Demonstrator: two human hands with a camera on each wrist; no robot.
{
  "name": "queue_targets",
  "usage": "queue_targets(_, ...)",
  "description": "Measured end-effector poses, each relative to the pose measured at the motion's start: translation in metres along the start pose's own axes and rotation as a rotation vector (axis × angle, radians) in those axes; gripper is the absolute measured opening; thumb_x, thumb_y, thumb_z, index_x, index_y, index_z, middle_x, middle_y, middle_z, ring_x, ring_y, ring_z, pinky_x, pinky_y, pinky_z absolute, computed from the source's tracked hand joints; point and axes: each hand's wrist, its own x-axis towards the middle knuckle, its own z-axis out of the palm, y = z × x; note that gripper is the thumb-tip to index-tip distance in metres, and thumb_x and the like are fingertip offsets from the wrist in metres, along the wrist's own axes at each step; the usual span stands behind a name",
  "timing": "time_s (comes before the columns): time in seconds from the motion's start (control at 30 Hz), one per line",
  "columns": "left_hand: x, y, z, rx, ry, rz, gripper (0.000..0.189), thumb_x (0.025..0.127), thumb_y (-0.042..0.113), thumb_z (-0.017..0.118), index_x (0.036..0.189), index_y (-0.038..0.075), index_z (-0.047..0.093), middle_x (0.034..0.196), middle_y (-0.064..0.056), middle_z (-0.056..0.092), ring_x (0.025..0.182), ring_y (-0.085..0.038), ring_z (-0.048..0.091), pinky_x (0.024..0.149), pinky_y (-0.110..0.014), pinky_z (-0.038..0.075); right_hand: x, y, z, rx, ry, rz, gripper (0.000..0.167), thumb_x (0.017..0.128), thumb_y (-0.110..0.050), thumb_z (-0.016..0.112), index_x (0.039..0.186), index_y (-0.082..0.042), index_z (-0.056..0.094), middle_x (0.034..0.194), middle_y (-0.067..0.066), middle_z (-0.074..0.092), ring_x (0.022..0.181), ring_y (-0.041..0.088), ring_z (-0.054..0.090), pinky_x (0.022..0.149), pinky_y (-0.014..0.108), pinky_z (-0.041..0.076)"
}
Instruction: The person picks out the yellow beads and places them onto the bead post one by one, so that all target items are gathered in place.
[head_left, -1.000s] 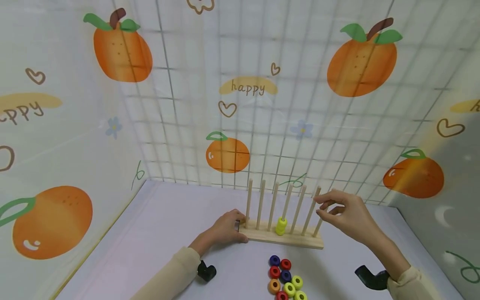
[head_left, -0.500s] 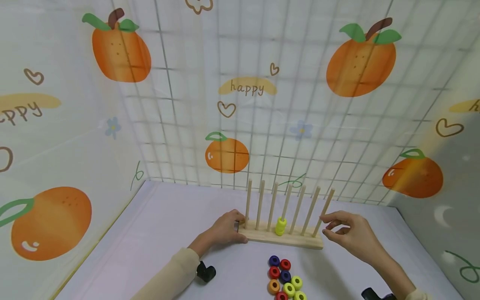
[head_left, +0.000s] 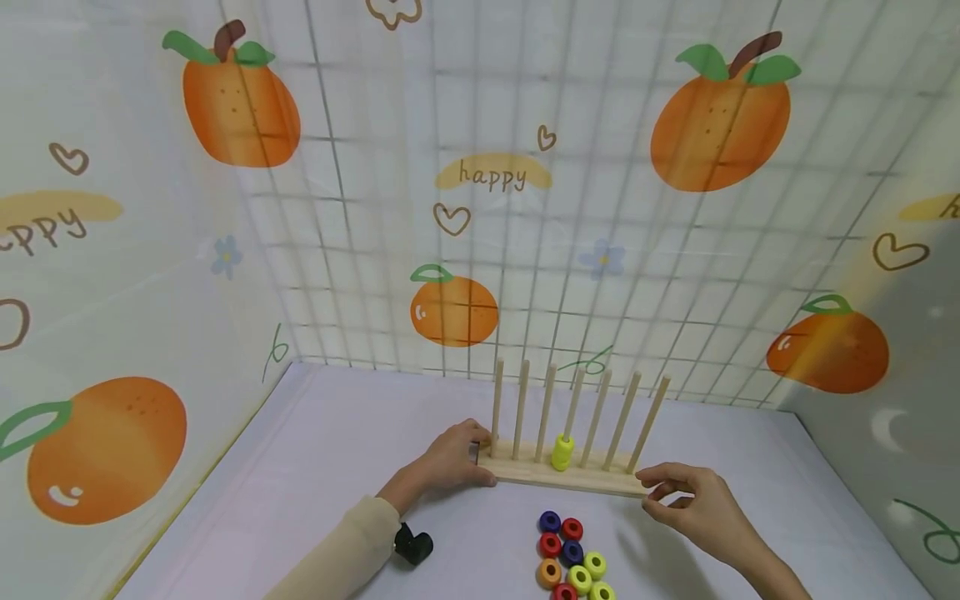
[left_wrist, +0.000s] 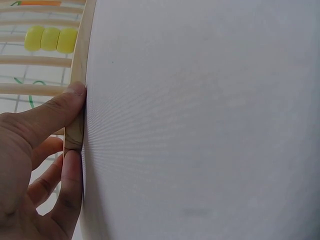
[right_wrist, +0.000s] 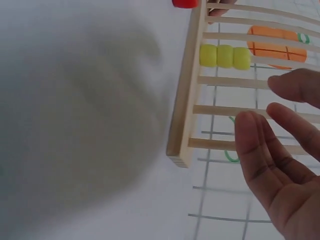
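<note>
A wooden peg rack (head_left: 525,473) stands on the table, with several upright pegs along its base. Three yellow beads (right_wrist: 225,56) are stacked on its middle peg. My left hand (head_left: 453,457) grips the left end of the base, thumb (left_wrist: 57,107) on the front and fingers curled round the end and back. Beside the right end, my right hand (head_left: 697,504) has loosely bent fingers and holds nothing; its fingertips overlap the base's corner in the head view. In the right wrist view, a gap shows between thumb and fingers, in front of the pegs.
Loose beads lie in a cluster before the rack: blue (head_left: 550,522), red (head_left: 572,528), orange (head_left: 550,572) and yellow (head_left: 595,565). A black wrist-worn piece (head_left: 413,546) sits under the left sleeve (head_left: 345,542). Behind the table rises a wire grid with fruit-printed sheeting (head_left: 360,275).
My right hand has come down along the rightmost peg, from near its top to the right end of the base. The left hand stays on the rack, and the beads have not moved.
</note>
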Motion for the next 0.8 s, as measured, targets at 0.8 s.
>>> queue_targets(0.8,-0.002,0.004,-0.001,-0.003,0.005,-0.011,0.069,0.072,0.038,0.090,0.128,0.006,0.065,0.118,0.003,0.059,0.116,-0.022,0.056,0.099,-0.041,0.046,-0.008,0.024,0.044,0.086,-0.272,-0.036,0.032,0.077,-0.006,0.083,0.106,0.000,0.072,0.095,0.010,0.068,0.076,0.011,0.063,0.063,0.028,0.056)
